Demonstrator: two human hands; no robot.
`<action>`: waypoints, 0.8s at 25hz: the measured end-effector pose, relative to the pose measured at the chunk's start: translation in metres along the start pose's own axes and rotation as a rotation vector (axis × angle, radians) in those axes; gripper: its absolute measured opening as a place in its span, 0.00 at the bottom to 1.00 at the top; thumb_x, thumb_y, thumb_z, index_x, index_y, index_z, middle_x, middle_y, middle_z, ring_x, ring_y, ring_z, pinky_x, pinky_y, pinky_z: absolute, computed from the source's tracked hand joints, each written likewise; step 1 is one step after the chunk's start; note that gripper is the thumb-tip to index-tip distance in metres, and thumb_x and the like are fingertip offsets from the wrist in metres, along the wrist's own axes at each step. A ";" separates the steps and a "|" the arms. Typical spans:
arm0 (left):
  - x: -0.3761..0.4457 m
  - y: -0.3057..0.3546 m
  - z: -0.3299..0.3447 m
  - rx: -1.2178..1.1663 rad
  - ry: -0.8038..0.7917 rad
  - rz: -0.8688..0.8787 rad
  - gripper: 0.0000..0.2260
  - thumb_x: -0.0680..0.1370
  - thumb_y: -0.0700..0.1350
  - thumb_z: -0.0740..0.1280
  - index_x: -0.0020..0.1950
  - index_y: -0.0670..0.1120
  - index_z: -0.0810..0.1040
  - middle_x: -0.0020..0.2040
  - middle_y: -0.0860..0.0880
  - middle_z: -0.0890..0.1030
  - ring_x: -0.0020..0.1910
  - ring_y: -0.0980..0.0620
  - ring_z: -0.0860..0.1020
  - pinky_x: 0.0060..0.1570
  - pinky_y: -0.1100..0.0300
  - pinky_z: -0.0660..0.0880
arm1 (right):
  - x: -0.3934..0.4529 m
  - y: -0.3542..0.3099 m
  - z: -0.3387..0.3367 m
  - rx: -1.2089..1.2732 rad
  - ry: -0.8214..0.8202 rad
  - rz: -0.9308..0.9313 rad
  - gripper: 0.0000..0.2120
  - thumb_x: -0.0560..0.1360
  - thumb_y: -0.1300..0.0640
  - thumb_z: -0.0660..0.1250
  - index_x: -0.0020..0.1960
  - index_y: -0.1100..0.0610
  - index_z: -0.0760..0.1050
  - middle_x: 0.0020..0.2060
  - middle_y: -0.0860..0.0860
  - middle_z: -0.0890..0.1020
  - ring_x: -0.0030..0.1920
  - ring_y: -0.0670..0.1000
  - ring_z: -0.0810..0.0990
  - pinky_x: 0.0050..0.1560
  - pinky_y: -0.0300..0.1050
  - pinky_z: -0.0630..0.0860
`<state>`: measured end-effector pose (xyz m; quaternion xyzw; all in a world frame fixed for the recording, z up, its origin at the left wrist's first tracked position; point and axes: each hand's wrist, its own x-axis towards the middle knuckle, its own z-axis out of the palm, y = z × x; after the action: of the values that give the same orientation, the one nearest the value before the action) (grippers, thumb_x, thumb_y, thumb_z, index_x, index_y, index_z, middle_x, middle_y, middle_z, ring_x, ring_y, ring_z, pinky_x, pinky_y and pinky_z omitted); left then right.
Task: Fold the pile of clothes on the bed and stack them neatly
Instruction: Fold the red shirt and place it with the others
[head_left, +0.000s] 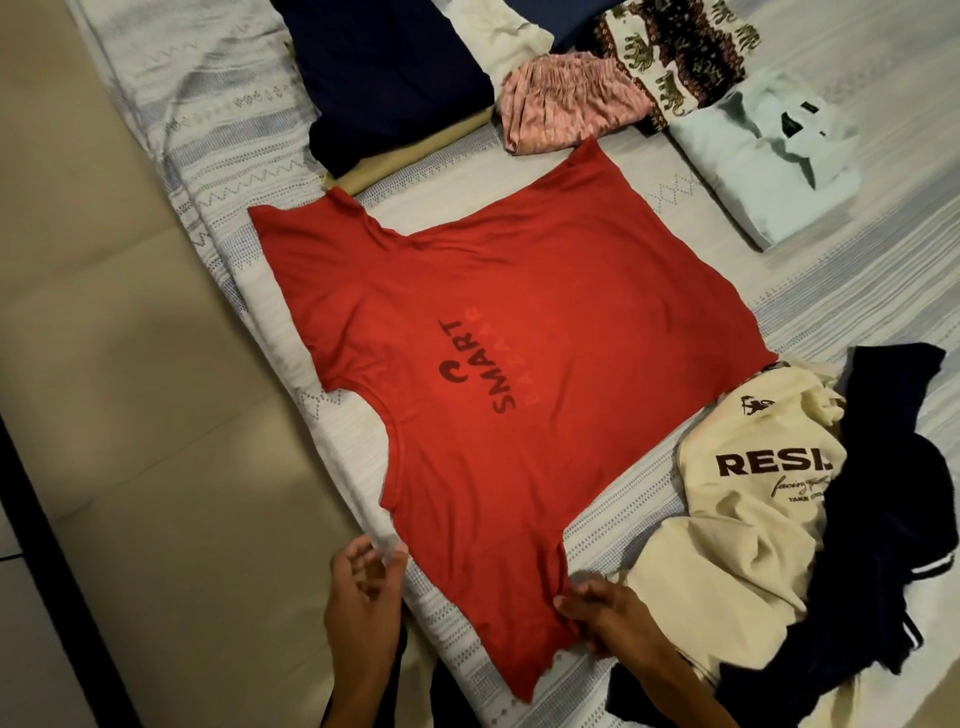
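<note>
A red T-shirt (519, 374) printed "SMART" lies spread flat on the white patterned bedsheet (779, 312), its neck toward the bed's left edge. My right hand (602, 613) pinches the near sleeve of the red T-shirt at its right edge. My left hand (363, 577) hovers beside the near shoulder with fingers loosely curled and nothing visibly in its grasp. To the right lies the unfolded pile: a cream shirt (743, 499) printed "RESI" tangled with a navy garment (893, 519).
Folded clothes sit along the far side: a navy piece (384, 78) on a beige one (415, 150), pink shorts (566, 104), an elephant-print piece (675, 52), a pale blue collared shirt (753, 156). A beige padded surface (130, 415) borders the bed's left edge.
</note>
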<state>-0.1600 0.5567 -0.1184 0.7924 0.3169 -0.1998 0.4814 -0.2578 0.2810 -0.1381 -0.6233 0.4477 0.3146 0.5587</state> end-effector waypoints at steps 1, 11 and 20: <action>0.015 0.006 -0.003 0.020 -0.034 0.041 0.19 0.77 0.57 0.74 0.64 0.54 0.75 0.55 0.58 0.81 0.50 0.56 0.80 0.47 0.58 0.75 | 0.001 0.000 -0.003 -0.009 0.002 0.025 0.12 0.72 0.56 0.80 0.36 0.55 0.78 0.28 0.54 0.78 0.29 0.52 0.76 0.31 0.44 0.72; 0.062 0.033 -0.011 0.272 -0.127 0.210 0.14 0.76 0.57 0.75 0.55 0.54 0.75 0.43 0.54 0.82 0.43 0.57 0.81 0.40 0.61 0.73 | -0.003 -0.001 -0.016 0.044 -0.002 0.078 0.27 0.52 0.50 0.86 0.35 0.58 0.70 0.30 0.58 0.77 0.33 0.58 0.81 0.33 0.47 0.76; 0.075 0.009 -0.003 0.048 -0.137 0.032 0.07 0.74 0.56 0.78 0.46 0.60 0.80 0.43 0.49 0.85 0.46 0.45 0.85 0.53 0.43 0.81 | -0.008 0.003 0.003 0.748 0.047 0.173 0.13 0.76 0.64 0.63 0.58 0.56 0.79 0.46 0.58 0.86 0.41 0.57 0.82 0.44 0.48 0.78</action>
<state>-0.0998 0.5795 -0.1586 0.7933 0.2656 -0.2531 0.4860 -0.2635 0.2857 -0.1333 -0.3435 0.5952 0.1612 0.7083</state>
